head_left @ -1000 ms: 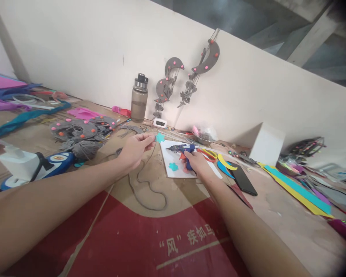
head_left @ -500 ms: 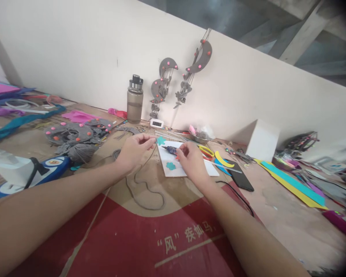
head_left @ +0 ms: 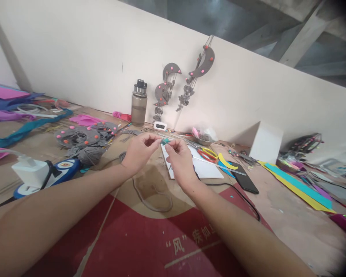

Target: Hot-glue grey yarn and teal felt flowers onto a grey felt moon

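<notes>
Between the fingertips of both hands is a small teal flower cutout [head_left: 165, 141], partly covered by fingers. My left hand [head_left: 140, 152] pinches it from the left, thumb and forefinger together. From the right, my right hand [head_left: 181, 159] closes its fingertips at the flower's edge. Beneath them lies a white board [head_left: 210, 171]; behind my right wrist a bit of a dark tool with a black cable [head_left: 236, 188] shows, mostly hidden. A grey cord [head_left: 158, 209] loops over the cardboard below my left hand.
Scissors [head_left: 209, 154], a yellow crescent [head_left: 227, 161] and a black phone [head_left: 246, 179] lie to the right. A water bottle [head_left: 139, 104] stands by the wall. Grey felt pieces with pompoms [head_left: 80, 136] and a power strip [head_left: 60, 173] occupy the left.
My right hand has let go of the dark glue gun and moved left to the flower, meeting my left hand. The view has shifted slightly, moving the scene right and down.
</notes>
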Demonstrator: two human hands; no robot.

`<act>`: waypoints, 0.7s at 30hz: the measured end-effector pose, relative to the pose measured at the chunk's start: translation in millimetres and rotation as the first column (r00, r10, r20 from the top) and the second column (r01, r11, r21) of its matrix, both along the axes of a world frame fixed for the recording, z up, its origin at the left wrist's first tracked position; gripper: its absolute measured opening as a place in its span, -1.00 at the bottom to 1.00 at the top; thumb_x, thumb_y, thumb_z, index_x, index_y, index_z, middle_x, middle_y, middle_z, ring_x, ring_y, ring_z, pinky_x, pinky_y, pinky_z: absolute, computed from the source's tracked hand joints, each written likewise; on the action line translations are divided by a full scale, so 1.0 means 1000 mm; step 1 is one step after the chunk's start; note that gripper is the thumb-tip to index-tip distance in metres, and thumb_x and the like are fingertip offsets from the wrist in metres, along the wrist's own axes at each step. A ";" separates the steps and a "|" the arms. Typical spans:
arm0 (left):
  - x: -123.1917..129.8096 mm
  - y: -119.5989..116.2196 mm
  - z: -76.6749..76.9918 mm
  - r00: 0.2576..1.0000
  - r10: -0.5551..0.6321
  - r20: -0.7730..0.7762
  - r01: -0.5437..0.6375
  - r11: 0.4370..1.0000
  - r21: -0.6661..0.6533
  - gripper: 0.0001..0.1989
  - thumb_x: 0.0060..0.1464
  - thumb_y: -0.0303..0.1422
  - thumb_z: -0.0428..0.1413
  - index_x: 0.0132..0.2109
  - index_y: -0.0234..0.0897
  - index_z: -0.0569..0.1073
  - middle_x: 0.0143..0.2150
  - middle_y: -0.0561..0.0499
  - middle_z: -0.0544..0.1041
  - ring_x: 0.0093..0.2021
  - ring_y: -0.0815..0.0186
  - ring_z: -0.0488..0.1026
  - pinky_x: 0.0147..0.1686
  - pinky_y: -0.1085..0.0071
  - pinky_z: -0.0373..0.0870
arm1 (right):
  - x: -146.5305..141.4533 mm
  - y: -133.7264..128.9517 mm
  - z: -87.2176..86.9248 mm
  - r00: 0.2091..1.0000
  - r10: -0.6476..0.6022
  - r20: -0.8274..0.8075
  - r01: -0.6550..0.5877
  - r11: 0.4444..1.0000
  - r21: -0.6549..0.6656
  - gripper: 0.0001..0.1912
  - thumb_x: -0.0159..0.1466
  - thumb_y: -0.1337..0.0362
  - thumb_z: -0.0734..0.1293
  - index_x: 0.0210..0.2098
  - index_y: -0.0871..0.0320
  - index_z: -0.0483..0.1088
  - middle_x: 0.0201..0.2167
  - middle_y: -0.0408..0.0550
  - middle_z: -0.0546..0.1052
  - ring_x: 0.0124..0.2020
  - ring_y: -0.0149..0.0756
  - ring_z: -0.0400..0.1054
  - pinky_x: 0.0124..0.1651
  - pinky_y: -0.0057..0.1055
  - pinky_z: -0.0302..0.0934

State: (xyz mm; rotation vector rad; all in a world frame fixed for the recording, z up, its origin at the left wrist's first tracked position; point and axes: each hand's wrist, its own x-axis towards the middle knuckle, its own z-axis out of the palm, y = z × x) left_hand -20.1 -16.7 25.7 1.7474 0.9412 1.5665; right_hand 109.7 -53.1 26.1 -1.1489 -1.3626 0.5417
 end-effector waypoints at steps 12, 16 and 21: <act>0.007 0.003 -0.007 0.988 -0.073 0.134 0.098 0.977 -0.189 -0.82 -0.03 -0.24 0.18 -0.33 -0.26 0.51 -0.46 0.06 0.49 -0.42 0.37 0.38 -0.33 0.44 0.28 | 0.012 0.004 -0.001 0.988 -0.094 0.120 0.085 0.993 0.077 -0.84 0.18 0.18 0.27 -0.39 0.15 0.38 -0.48 -0.17 0.39 -0.43 -0.39 0.20 -0.32 -0.42 0.13; 0.009 0.001 -0.009 0.979 -0.090 0.184 0.127 0.971 -0.200 -0.84 -0.06 -0.25 0.19 -0.36 -0.26 0.50 -0.44 0.06 0.49 -0.43 0.37 0.38 -0.34 0.44 0.29 | 0.014 0.002 -0.001 0.980 -0.124 0.156 0.112 0.990 0.086 -0.84 0.17 0.18 0.28 -0.41 0.15 0.39 -0.49 -0.16 0.40 -0.44 -0.38 0.21 -0.33 -0.42 0.13; 0.009 0.001 -0.011 0.979 -0.106 0.172 0.140 0.970 -0.197 -0.85 -0.04 -0.25 0.17 -0.37 -0.25 0.49 -0.47 0.06 0.46 -0.43 0.38 0.35 -0.34 0.45 0.28 | 0.013 0.001 0.000 0.972 -0.156 0.178 0.139 0.985 0.104 -0.83 0.16 0.17 0.30 -0.43 0.15 0.39 -0.50 -0.16 0.41 -0.45 -0.38 0.21 -0.35 -0.42 0.12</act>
